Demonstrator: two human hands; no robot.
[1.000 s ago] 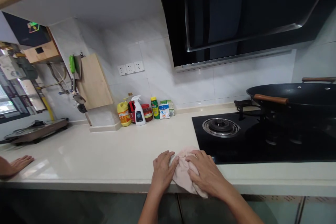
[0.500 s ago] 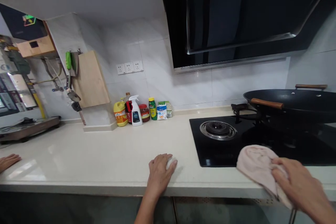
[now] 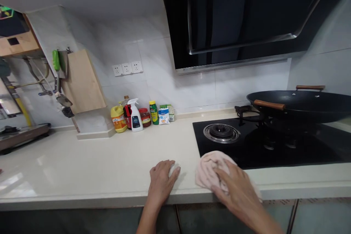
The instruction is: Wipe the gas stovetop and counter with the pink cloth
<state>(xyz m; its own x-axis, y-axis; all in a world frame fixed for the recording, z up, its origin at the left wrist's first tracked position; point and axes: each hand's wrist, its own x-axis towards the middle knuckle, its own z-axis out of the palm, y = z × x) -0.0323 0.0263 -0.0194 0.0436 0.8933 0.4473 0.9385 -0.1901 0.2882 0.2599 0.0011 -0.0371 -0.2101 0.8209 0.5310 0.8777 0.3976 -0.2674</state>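
Note:
My right hand [image 3: 237,188] grips a crumpled pale pink cloth [image 3: 210,170], pressed against the counter at the front left corner of the black gas hob [image 3: 263,150]. To its left, my left hand [image 3: 162,179] rests on the cream countertop [image 3: 104,164] near the front edge. Its thumb stands apart from the fingers. A small pale patch shows between thumb and forefinger; I cannot tell whether it is just the countertop.
A large black wok [image 3: 304,109] with wooden handles sits on the hob's right side. Along the wall stand a white spray bottle [image 3: 135,117], a yellow jug [image 3: 119,120], a red-lidded jar [image 3: 144,117] and a green bottle [image 3: 154,113]. A range hood [image 3: 241,18] overhangs the hob.
My right hand has swept the cloth leftward from the hob's front edge to its left corner. My left hand stays on the counter. Another hand at the far left has nearly left view.

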